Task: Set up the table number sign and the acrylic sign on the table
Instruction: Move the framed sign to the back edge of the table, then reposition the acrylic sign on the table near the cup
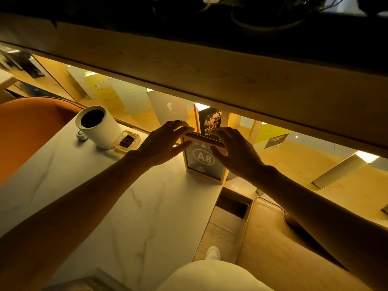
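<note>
A framed table number sign [203,159] marked "A8" stands upright at the far right corner of the white marble table [109,206]. My left hand [165,141] is at its left top edge, fingers spread, fingertips touching or nearly touching the frame top. My right hand [233,150] is at its right side, fingers spread over the upper right corner. Neither hand is closed around the sign. I cannot tell which part is the acrylic sign.
A white cylindrical container [98,127] and a small clear dish with dark pieces [127,141] stand at the table's far left. Behind the table runs a lit wooden shelf [315,171] with standing books [210,121]. An orange chair [27,131] is left, a tan seat [273,238] right.
</note>
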